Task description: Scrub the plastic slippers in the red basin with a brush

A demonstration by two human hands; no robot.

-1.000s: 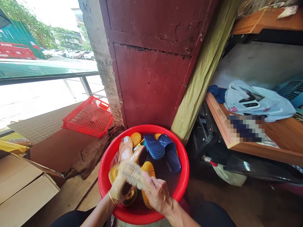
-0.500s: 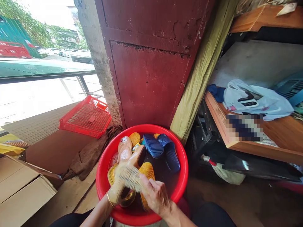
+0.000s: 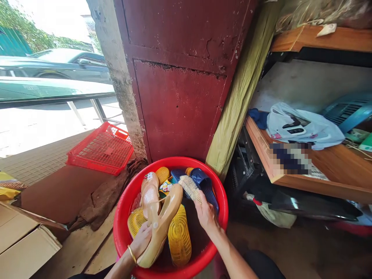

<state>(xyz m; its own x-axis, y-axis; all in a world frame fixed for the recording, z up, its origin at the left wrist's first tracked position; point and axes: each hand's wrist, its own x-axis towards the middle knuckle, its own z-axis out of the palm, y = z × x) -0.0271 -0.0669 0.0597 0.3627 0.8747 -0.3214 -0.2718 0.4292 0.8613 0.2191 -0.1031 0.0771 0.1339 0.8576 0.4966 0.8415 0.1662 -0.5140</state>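
A red basin (image 3: pixel 122 217) on the floor holds several shoes in dark water. My left hand (image 3: pixel 142 240) grips a beige sandal (image 3: pixel 162 221) by its heel, tilted up out of the water. My right hand (image 3: pixel 207 215) holds a pale bristle brush (image 3: pixel 189 187) lifted away from the sandal, over the blue slippers (image 3: pixel 206 184) at the basin's far side. A yellow slipper (image 3: pixel 179 239) lies sole up beside the sandal. A second beige sandal (image 3: pixel 149 193) rests at the left.
A red door panel (image 3: pixel 180 108) and a concrete post stand right behind the basin. A red plastic crate (image 3: pixel 100 149) and a brown cloth (image 3: pixel 101 199) lie to the left, with cardboard boxes (image 3: pixel 26 240) nearer. Wooden shelves (image 3: pixel 334 174) with a plastic bag (image 3: pixel 302 126) fill the right.
My right hand has lifted the brush off the sandal and carried it toward the basin's far side. The sandal's sole is now uncovered, held lower in my left hand.
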